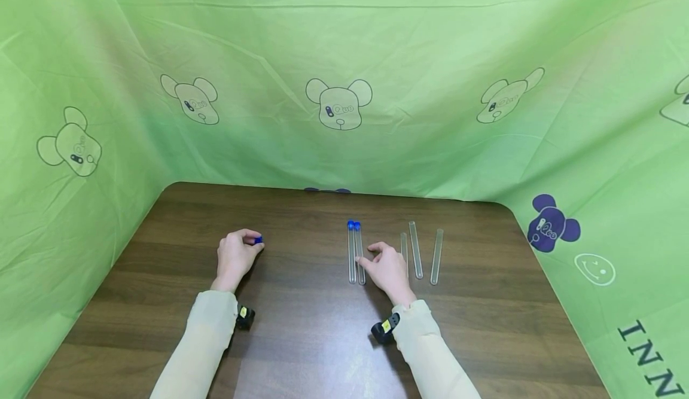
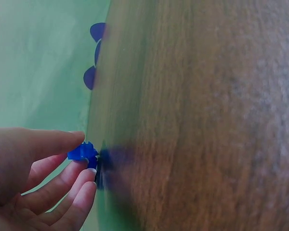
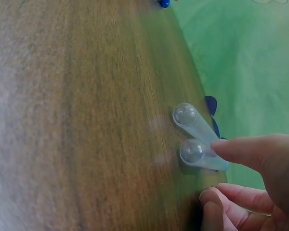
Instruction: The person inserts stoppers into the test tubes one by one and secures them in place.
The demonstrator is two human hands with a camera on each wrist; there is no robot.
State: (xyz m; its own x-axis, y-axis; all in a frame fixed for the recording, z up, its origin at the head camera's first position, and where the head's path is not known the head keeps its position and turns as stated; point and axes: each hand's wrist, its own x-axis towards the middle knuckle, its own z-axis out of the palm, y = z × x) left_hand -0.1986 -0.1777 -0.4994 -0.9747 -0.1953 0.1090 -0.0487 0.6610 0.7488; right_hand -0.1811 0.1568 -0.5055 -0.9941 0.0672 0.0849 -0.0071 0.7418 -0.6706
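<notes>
On the left side of the table, my left hand (image 1: 235, 256) pinches a small blue cap (image 1: 258, 240) between thumb and fingers. The left wrist view shows more blue below the cap, partly behind the fingertips. Two clear test tubes with blue caps, a left one (image 1: 351, 258) and a right one (image 1: 359, 248), lie side by side near the middle. My right hand (image 1: 390, 270) is just right of them, its thumb tip at the right tube and its other fingers loosely bent. In the right wrist view the rounded tube end (image 3: 192, 151) nearer the thumb shows plainly.
Right of the right hand lie three clear tubes without caps: one partly behind the hand (image 1: 404, 244), a middle one (image 1: 415, 249) and a rightmost one (image 1: 437, 256). A green printed cloth (image 1: 344, 154) surrounds the brown wooden table (image 1: 307, 327) at the back and sides.
</notes>
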